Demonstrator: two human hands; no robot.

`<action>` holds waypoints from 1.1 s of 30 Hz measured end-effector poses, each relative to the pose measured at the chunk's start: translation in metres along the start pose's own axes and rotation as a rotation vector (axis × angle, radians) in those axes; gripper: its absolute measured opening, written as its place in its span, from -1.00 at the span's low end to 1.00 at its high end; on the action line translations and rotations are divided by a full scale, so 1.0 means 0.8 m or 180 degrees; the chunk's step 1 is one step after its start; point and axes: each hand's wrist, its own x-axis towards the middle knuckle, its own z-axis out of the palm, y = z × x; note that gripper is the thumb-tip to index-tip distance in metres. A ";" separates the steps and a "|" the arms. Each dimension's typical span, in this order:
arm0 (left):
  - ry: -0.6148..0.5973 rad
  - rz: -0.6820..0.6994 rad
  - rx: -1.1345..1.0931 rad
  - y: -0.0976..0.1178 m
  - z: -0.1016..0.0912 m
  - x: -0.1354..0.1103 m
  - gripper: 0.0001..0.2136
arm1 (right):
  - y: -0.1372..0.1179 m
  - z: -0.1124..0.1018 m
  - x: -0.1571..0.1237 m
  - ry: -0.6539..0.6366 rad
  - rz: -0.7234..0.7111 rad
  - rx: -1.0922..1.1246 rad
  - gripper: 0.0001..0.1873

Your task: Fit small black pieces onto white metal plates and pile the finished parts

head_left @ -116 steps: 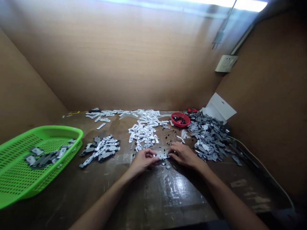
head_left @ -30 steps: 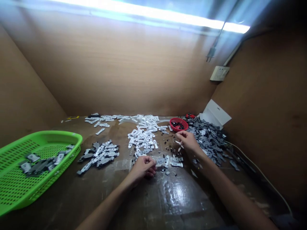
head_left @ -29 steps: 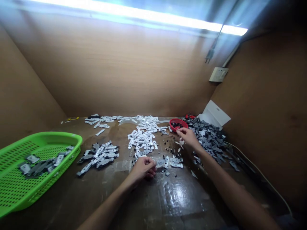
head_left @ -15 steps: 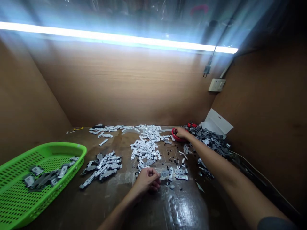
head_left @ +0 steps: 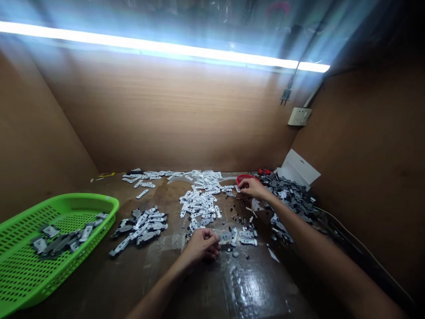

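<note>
My left hand (head_left: 202, 244) rests over the near middle of the table with its fingers curled closed; whatever lies inside them is hidden. Beside its fingertips are a few flat white-and-grey parts (head_left: 248, 238) and small dark pieces. My right hand (head_left: 254, 188) is at the near side of a red bowl (head_left: 245, 177), fingertips pinched together. Anything between those fingertips is too small to make out. A heap of white slotted plates (head_left: 199, 201) spreads between the hands and the back wall. Tiny black pins and wheels (head_left: 236, 217) lie scattered below my right hand.
A green perforated basket (head_left: 114, 208) holding several assembled parts stands at the left. Close to it lies a pile of grey-and-white parts (head_left: 142, 228). Dark grey parts (head_left: 295, 199) are heaped at the right, before a white card (head_left: 300, 167). A plug (head_left: 286, 95) hangs above.
My right hand has come out of the red bowl and moved slightly toward me. My left hand keeps its curled pose. The whole view has shifted a little.
</note>
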 end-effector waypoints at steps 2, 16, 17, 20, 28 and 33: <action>-0.0007 -0.0002 -0.0006 0.001 0.000 -0.001 -0.70 | -0.012 0.022 -0.021 -0.0220 -0.0156 0.0098 -0.76; -0.0009 -0.0015 -0.0010 0.001 0.001 -0.002 -0.70 | -0.044 0.054 -0.061 -0.0087 -0.1034 -0.0552 -0.81; -0.0018 -0.0008 -0.0013 0.001 0.000 -0.003 -0.70 | -0.047 0.056 -0.061 -0.0073 -0.1072 -0.0571 -0.82; -0.0053 0.0006 -0.0034 0.000 -0.001 -0.003 -0.70 | -0.050 0.059 -0.064 0.0010 -0.1075 -0.0510 -0.83; -0.0108 0.0036 -0.0104 -0.005 -0.004 -0.001 -0.69 | -0.049 0.068 -0.085 0.0022 -0.0415 0.1368 -0.80; -0.0077 -0.0023 -0.0112 -0.001 -0.002 -0.002 -0.67 | -0.056 0.073 -0.103 -0.0166 0.0056 0.2349 -0.73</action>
